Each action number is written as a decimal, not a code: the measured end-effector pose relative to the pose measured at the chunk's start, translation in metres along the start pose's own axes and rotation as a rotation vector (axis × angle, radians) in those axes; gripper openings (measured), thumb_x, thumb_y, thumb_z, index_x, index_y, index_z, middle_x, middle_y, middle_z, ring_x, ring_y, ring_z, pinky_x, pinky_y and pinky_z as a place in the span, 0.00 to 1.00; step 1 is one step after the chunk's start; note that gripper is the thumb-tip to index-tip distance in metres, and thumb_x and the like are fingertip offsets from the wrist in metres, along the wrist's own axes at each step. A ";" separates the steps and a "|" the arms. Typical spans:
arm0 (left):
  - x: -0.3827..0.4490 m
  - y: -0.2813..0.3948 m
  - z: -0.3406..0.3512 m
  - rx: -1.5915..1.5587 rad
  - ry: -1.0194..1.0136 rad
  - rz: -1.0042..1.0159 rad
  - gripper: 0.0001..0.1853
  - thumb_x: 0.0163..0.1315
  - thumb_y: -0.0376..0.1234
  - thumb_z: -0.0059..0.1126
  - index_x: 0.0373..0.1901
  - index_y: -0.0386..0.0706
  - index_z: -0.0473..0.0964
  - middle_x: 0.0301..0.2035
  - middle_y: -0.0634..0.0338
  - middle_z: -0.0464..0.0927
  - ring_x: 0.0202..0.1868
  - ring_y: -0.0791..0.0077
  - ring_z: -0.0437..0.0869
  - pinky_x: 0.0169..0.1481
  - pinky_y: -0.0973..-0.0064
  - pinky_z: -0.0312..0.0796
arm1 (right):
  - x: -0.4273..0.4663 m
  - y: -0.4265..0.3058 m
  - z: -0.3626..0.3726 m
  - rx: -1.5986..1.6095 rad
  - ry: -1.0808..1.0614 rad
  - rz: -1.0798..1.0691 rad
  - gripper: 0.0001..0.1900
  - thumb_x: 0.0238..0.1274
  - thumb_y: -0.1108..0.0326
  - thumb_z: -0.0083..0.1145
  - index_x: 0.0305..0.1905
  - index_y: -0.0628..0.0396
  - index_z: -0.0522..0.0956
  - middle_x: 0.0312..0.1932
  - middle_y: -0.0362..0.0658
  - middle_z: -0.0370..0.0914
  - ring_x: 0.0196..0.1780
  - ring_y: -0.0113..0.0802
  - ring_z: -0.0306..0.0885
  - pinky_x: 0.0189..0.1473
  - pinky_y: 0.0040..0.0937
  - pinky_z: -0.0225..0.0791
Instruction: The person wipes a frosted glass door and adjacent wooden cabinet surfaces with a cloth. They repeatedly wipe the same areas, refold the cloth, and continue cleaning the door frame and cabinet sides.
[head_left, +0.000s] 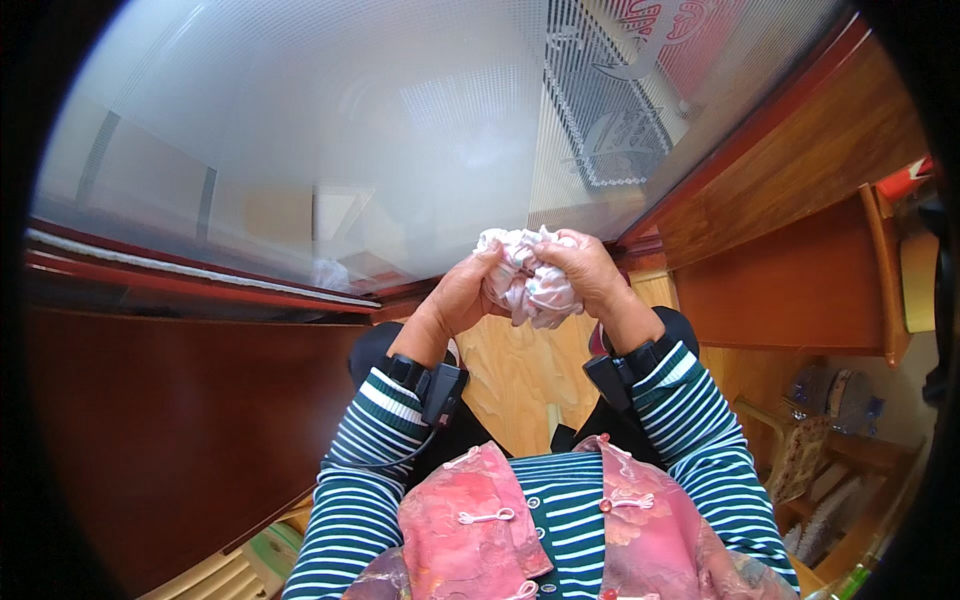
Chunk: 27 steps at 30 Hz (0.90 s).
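Note:
A bunched white cloth (534, 296) with faint coloured spots is gathered between both hands, above the gap between the knees. My left hand (463, 289) grips its left side, thumb on top. On the right side, my right hand (591, 268) pinches it with the thumb pressing into the folds. The cloth's middle is drawn inward, with crumpled folds all around. The fingers beneath it are mostly hidden. Black devices (444, 394) are strapped at both wrists.
A ribbed glass door panel (420, 150) in a red-brown frame stands right in front. Dark red wood (172, 405) flanks the left, and a wooden cabinet panel (780, 277) the right. Below lies wood flooring (517, 367). At lower right is a shelf with a transparent plastic container (847, 401).

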<state>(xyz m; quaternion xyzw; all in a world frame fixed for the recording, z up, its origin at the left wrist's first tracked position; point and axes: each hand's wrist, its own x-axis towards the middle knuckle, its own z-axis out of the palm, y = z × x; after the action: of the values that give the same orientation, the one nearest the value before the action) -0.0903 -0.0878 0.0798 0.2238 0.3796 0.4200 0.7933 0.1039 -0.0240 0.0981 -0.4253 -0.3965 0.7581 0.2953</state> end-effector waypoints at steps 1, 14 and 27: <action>0.000 0.000 0.000 -0.011 0.035 0.018 0.28 0.76 0.51 0.37 0.67 0.41 0.64 0.59 0.53 0.74 0.59 0.61 0.79 0.57 0.56 0.76 | 0.001 -0.001 -0.003 0.027 0.019 -0.020 0.10 0.62 0.68 0.62 0.43 0.63 0.78 0.36 0.42 0.80 0.37 0.27 0.79 0.40 0.25 0.73; -0.002 0.000 -0.001 -0.242 0.011 0.225 0.27 0.78 0.47 0.31 0.68 0.39 0.62 0.62 0.50 0.71 0.63 0.58 0.75 0.70 0.61 0.66 | -0.001 0.001 -0.030 0.200 0.173 -0.121 0.09 0.63 0.69 0.57 0.44 0.60 0.76 0.36 0.41 0.78 0.35 0.27 0.78 0.38 0.26 0.73; -0.006 0.000 -0.011 -0.160 0.050 0.082 0.31 0.78 0.52 0.21 0.69 0.43 0.61 0.62 0.52 0.71 0.61 0.56 0.77 0.58 0.55 0.78 | -0.009 0.013 0.009 -0.466 -0.045 -0.208 0.22 0.54 0.56 0.70 0.47 0.61 0.79 0.38 0.47 0.81 0.39 0.31 0.81 0.42 0.30 0.75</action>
<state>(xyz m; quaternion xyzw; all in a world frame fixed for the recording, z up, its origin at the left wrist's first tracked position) -0.1014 -0.0925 0.0761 0.1645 0.3553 0.4865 0.7811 0.0987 -0.0409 0.0933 -0.4218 -0.6086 0.6210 0.2571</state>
